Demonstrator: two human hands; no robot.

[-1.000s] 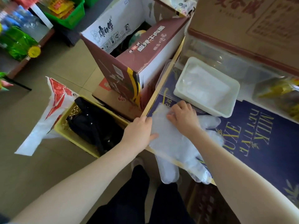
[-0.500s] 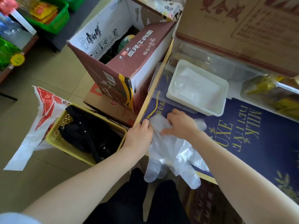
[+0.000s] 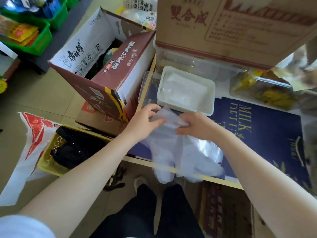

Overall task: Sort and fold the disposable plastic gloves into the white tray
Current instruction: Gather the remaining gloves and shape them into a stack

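A clear plastic glove [image 3: 173, 152] lies on the blue box top [image 3: 267, 134], its fingers hanging over the near edge. My left hand [image 3: 145, 121] pinches the glove's cuff end at the left. My right hand [image 3: 195, 125] grips the same cuff end at the right, fingers curled into the plastic. Just beyond both hands stands the white tray [image 3: 211, 93], with folded clear gloves [image 3: 183, 90] lying flat inside it.
A brown noodle carton [image 3: 106, 79] stands open at the left. A big cardboard box [image 3: 231, 26] rises behind the tray. A clear box of yellow packets [image 3: 264, 90] sits at the right. A yellow basket [image 3: 49, 157] with black cloth is on the floor.
Both hands have moved up the glove toward the tray and now gather its cuff end. The glove's fingers hang lower over the edge.
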